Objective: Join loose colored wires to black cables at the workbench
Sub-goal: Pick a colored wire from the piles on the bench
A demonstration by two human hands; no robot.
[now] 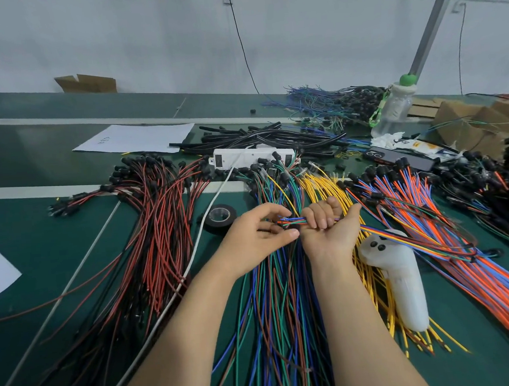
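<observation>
Colored wires (293,220), a thin bundle of blue, red, green and orange strands, lie in the grip of both hands above the middle of the workbench (40,253). The right hand (324,221) is turned palm up, its fingers curled into a fist round the bundle. The short ends stick out toward the left hand (256,232), whose thumb and fingertips pinch them. From the fist the bundle runs toward the right edge of the workbench, crossing the top of a white handheld controller (401,282) that lies on the green surface.

Under the forearms a pile of blue, green and brown wires (273,306) fans toward the near edge. Just to its right is a sheaf of yellow wires (322,185), and beyond that, toward the right edge, orange and blue wires (448,224) with black end pieces. Red and black wires (159,229) spread over the left half. A roll of black tape (220,216) lies flat just beside the left hand. Farther back a white power strip (253,156) sits in front of a heap of black cables (258,138). A sheet of paper (135,138) lies toward the far left, and a clear bottle with a green cap (395,107) stands near the far right corner.
</observation>
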